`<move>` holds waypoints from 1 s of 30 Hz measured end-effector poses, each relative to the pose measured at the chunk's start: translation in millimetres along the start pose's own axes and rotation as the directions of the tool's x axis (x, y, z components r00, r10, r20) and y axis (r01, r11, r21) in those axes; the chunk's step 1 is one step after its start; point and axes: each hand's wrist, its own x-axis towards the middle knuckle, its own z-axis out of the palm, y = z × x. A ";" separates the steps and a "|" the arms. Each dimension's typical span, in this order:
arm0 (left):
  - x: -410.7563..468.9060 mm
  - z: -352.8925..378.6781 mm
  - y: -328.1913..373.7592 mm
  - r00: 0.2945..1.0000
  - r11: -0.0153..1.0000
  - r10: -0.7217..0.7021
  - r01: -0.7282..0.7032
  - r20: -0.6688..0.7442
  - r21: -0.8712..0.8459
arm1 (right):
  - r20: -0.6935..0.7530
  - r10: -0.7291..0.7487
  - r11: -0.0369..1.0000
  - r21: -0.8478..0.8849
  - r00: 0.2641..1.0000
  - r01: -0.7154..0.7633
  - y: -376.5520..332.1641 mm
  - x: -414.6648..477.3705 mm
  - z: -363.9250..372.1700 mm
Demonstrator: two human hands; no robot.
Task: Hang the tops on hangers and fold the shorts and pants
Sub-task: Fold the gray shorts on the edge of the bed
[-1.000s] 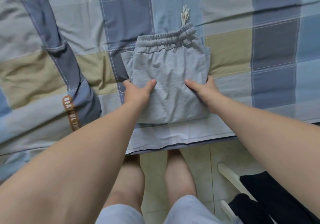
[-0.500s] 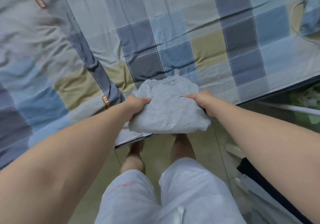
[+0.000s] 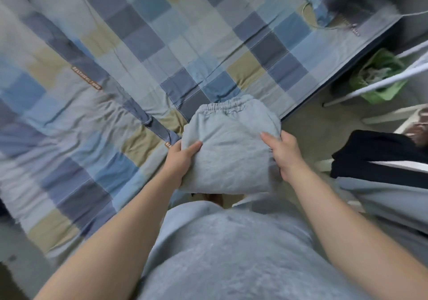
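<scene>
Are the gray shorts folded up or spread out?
Folded. The shorts are a small bundle, gripped at each side by the left hand and right hand.

- The bare left hand [image 3: 183,160] grips the left edge of the folded pale grey cotton shorts [image 3: 231,160], thumb on top, forearm stretched forward.
- The bare right hand [image 3: 286,155] grips the right edge the same way.

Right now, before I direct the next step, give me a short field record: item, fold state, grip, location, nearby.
item: grey shorts
fold state: folded compact, elastic waistband on the far side
grip: left hand and right hand hold opposite sides, thumbs on top
location: over the near edge of the checked bed cover, apparently lifted
nearby: dark garment to the right; green bag past the bed edge
</scene>
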 end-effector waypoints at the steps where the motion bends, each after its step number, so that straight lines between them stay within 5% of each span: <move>1: -10.8 5.3 6.7 0.999 0.999 0.034 -0.034 0.024 0.015 | -0.019 -0.032 0.998 0.045 0.999 0.033 -5.7 -13.2 -9.3; 10: -101.6 102.8 63.3 0.896 0.886 0.368 -0.419 0.250 0.199 | -0.218 -0.290 0.921 0.201 0.932 0.334 -33.9 -106.7 -135.8; 19: -228.5 290.4 48.8 0.645 0.676 0.616 -0.728 0.452 0.118 | -0.447 -0.439 0.795 0.210 0.779 0.568 -24.5 -188.6 -343.5; 30: -364.9 535.8 -7.7 0.339 0.518 0.550 -0.855 0.763 0.007 | -0.755 -0.340 0.699 0.196 0.561 0.688 41.9 -295.1 -580.9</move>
